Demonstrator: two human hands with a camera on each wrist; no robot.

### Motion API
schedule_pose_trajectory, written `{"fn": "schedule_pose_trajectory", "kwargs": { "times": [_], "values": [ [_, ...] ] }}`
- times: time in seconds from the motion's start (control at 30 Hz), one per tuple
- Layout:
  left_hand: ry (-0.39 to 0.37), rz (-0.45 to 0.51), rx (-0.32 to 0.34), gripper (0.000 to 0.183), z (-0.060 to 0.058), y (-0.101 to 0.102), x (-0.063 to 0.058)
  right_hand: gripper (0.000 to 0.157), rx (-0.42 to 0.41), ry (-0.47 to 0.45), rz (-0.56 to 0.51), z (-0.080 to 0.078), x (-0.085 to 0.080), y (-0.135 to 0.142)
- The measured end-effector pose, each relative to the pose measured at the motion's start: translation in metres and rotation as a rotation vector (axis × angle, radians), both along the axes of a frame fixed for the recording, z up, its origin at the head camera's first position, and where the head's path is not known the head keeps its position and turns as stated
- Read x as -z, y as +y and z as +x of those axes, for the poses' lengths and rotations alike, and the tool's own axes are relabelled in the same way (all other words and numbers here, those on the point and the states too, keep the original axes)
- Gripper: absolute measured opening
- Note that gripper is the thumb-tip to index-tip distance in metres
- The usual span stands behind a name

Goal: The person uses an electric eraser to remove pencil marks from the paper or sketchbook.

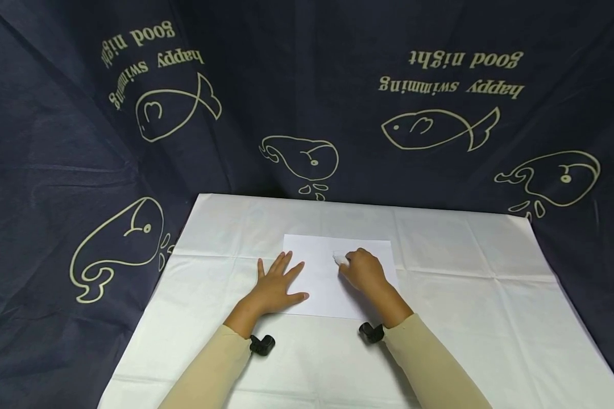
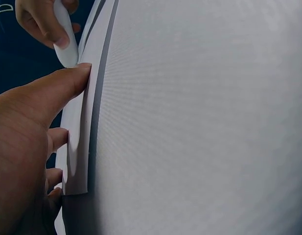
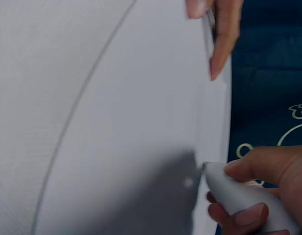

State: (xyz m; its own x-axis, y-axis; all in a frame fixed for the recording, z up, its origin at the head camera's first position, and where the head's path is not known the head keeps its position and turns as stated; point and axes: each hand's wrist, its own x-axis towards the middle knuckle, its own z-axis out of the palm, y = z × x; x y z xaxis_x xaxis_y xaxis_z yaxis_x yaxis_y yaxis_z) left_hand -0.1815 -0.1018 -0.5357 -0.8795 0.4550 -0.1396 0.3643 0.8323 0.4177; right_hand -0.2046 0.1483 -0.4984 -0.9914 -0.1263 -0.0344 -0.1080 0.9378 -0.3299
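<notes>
A sheet of white paper (image 1: 317, 284) lies on the white-covered table. My left hand (image 1: 273, 288) rests on its left side with spread fingers; the thumb presses near the front edge. My right hand (image 1: 365, 271) grips a smooth white eraser (image 3: 231, 193) with a rounded end, held between thumb and curled fingers over the upper right of the sheet. Thin dark pencil lines (image 1: 336, 252) show on the paper right beside it. In the right wrist view the eraser's darkened tip is down at the paper. The hand covers most of the eraser in the head view.
A creased white cloth (image 1: 471, 318) covers the table. Behind and to the left hangs a dark blue curtain (image 1: 307, 85) printed with fish, whales and upside-down lettering. Small black wrist cameras (image 1: 371, 333) sit at both beige sleeves (image 1: 435, 363).
</notes>
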Motion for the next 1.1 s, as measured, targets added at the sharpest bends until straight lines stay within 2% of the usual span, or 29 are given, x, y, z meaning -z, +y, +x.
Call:
{"fn": "schedule_pose_trajectory", "kwargs": {
  "times": [0.33,0.5,0.77,0.97,1.1],
  "values": [
    [-0.003,0.002,0.0,0.08,-0.0001,-0.0002,-0.0001,0.032,0.026,-0.014,-0.014,-0.0054,-0.0006,-0.0017],
    [0.005,-0.002,-0.004,0.08,0.0001,-0.0005,0.0002,0.027,0.023,-0.034,0.01,-0.005,-0.003,-0.0027],
    [0.003,0.002,-0.001,0.08,0.0009,-0.0006,-0.003,0.026,0.021,-0.012,0.003,-0.006,-0.006,-0.0069],
    [0.003,0.003,0.0,0.08,0.0017,-0.0006,-0.0041,0.027,0.007,-0.045,0.051,-0.0039,-0.0094,-0.0077],
    [0.003,0.003,0.0,0.08,0.0013,-0.0002,-0.0028,0.028,0.018,-0.029,0.053,-0.004,-0.008,-0.0088]
  ]
}}
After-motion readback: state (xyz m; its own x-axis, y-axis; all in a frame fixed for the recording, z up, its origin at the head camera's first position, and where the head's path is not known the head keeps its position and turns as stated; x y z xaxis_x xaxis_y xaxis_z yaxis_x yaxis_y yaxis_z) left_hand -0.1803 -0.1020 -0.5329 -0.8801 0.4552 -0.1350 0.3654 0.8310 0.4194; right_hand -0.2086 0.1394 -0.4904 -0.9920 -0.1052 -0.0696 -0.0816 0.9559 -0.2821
